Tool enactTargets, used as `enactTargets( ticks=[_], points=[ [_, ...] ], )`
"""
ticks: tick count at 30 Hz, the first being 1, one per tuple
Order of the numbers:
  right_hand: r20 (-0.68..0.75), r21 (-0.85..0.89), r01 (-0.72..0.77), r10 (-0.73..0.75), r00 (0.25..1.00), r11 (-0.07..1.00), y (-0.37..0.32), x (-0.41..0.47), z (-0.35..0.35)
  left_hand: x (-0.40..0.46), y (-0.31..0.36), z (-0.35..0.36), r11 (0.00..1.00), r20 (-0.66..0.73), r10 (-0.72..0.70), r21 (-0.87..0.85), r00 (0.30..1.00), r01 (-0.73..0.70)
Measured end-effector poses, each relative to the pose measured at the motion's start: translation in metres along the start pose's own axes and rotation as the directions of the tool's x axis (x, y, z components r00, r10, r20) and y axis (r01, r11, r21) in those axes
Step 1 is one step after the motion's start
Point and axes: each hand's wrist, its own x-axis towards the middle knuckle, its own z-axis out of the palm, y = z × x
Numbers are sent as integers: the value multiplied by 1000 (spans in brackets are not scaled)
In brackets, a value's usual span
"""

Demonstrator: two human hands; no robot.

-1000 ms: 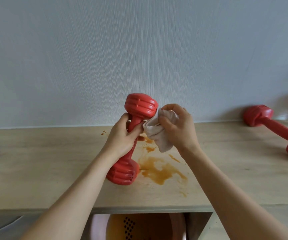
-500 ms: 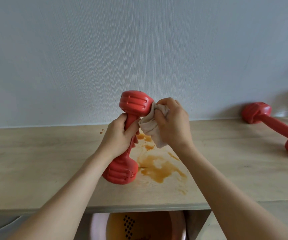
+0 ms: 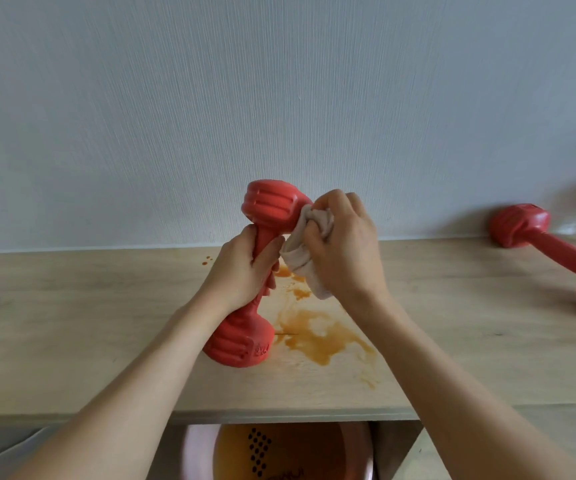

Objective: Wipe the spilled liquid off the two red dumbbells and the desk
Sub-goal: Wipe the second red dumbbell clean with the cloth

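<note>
Dumbbell (image 3: 245, 327) tilted on tabletop (image 3: 106, 341) beside orange spill (image 3: 324, 337); left hand (image 3: 245, 271) clamped round handle, right hand (image 3: 345, 247) closed on cloth (image 3: 305, 261) against upper head. Risk: base sliding into spill, getting dirty again.

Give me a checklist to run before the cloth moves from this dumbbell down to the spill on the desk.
1. Left hand grips held dumbbell by its handle: ok.
2. Its lower head rests on the desk: ok.
3. Right hand holds cloth bunched against the upper head: ok.
4. Held dumbbell free of liquid: cannot tell.
5. Orange spill wiped off the desk: not ok.
6. Second dumbbell wiped: cannot tell.
</note>
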Motion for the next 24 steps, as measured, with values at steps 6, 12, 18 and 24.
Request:
enactTargets(
  ticks=[6, 12, 18, 24],
  points=[
    [-9, -5, -36, 35, 999, 999, 7, 9, -2, -6, 3, 0, 1000, 49, 19, 0, 999, -19],
    [6, 30, -53, 53, 999, 998, 5, 10, -7, -6, 3, -1, 998, 50, 8, -65, 999, -5],
    [18, 75, -98, 97, 995, 992, 5, 6, -1, -8, 1, -1, 997, 56, 0, -78, 998, 4],
    [235, 446, -471, 407, 882, 762, 35, 2, 5, -8, -2, -2, 979, 194, 68, -199, 979, -29]
  ],
)
